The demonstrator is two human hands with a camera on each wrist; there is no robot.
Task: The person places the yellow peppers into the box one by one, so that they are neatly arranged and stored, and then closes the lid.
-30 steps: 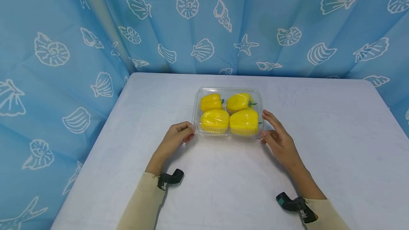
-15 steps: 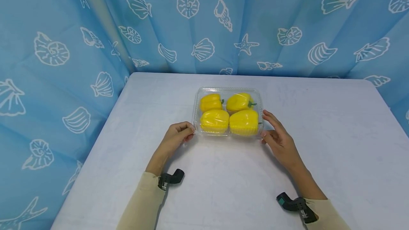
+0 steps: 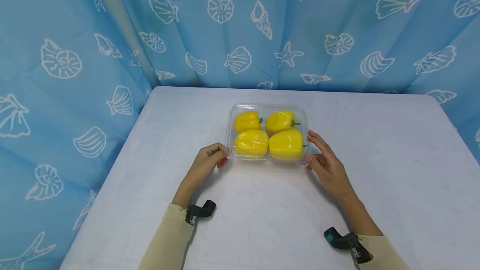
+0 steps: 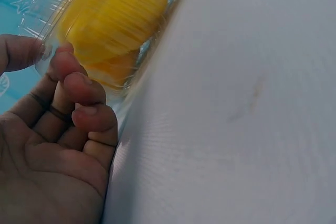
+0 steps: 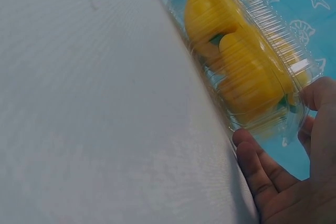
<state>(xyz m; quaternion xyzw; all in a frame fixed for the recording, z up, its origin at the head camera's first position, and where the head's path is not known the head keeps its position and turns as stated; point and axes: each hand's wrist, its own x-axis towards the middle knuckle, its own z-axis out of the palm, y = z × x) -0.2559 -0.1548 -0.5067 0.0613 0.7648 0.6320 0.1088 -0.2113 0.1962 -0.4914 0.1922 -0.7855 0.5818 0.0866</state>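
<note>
A clear plastic clamshell box (image 3: 268,106) with a ribbed lid sits on the white-covered table, its lid down. Inside lie several yellow bell peppers (image 3: 286,145) with green stems, in two rows. My left hand (image 3: 207,159) pinches the box's near left corner; in the left wrist view the thumb presses the lid rim while the other fingers curl below. At the near right corner, my right hand (image 3: 330,170) holds the box with thumb and fingers, the index finger reaching along its side. In the right wrist view the fingertips (image 5: 242,136) are right at the box's lower edge.
The table (image 3: 262,220) is spread with a white cloth. Behind it and to the left hangs a blue curtain (image 3: 247,20) with white shell and starfish drawings. A black wrist camera (image 3: 200,211) is strapped to the left wrist, another black camera (image 3: 346,243) to the right.
</note>
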